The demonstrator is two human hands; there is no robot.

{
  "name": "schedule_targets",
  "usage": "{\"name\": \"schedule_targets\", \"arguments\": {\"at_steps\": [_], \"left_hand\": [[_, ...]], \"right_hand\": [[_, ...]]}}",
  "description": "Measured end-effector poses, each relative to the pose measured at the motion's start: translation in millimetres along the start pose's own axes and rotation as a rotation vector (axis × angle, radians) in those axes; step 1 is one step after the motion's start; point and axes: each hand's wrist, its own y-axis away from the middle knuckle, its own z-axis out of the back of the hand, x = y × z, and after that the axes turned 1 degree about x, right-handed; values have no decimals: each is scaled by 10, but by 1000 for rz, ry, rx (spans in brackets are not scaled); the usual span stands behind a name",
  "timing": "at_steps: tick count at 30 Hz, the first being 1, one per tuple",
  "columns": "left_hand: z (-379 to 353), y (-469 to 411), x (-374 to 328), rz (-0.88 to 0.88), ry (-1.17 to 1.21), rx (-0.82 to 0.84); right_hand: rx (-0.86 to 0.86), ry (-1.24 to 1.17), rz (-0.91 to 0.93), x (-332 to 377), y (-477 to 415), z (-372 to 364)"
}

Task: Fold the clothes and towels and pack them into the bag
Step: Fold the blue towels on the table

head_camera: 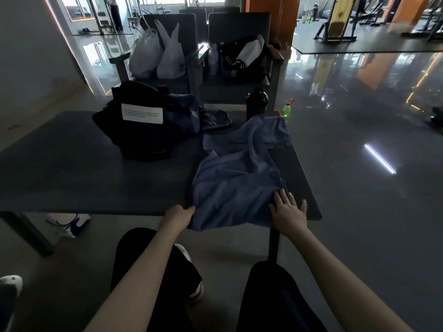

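Cloth of soft blue-violet fabric [237,183] lies crumpled on the right half of the dark flat counter [84,178], its long axis running away from the person. Left grip [178,215] pinches its near-left corner at the counter edge; right grip [288,209] lies released, fingers spread, flat on the near-right corner. Black fabric bag with white label [143,140] stands beyond and leftward, nearer the left grip.

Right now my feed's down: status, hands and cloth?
Left hand grips blue cloth, near edge. Right hand flat at its edge. Cloth unfolded, not bagged; black bottle at its far end.
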Motion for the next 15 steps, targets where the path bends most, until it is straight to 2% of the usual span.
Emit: {"name": "schedule_targets", "arguments": {"at_steps": [3,7,12,15], "left_hand": [[-175,40,119,59,76,91],[-286,41,136,47,391,54],[-39,-10,115,-14,191,-171],[45,14,92,-65,167,-266]], "right_hand": [[-12,-10,8,-25,12,1],[-5,-5,24,-60,27,10],[-11,-6,35,-70,17,0],[-14,1,34,-64,17,3]]}}
